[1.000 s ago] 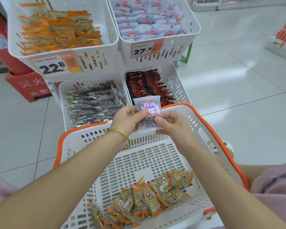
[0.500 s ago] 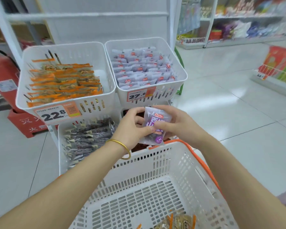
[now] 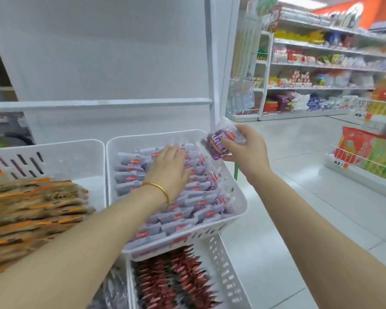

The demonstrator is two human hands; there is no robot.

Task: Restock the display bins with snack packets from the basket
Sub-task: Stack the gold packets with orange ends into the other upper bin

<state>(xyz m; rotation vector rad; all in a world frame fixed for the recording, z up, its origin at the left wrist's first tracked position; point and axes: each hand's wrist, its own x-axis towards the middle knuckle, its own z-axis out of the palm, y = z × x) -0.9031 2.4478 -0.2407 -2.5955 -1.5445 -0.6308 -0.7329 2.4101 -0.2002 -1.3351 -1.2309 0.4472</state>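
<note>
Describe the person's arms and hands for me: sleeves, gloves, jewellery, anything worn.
Both forearms are bare to the frame's edge, with no sleeves in view. The left hand and right hand wear no gloves. A thin, plain gold bangle circles the left wrist. The right wrist shows no watch or band. The picture is too blurred to tell whether any finger carries a ring.

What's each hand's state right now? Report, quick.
Left hand: open, fingers straight, resting on the purple packets in the bin.
Right hand: gripping one purple snack packet.

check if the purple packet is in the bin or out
Out: the right hand holds the purple packet over the bin, by its corner.
</note>
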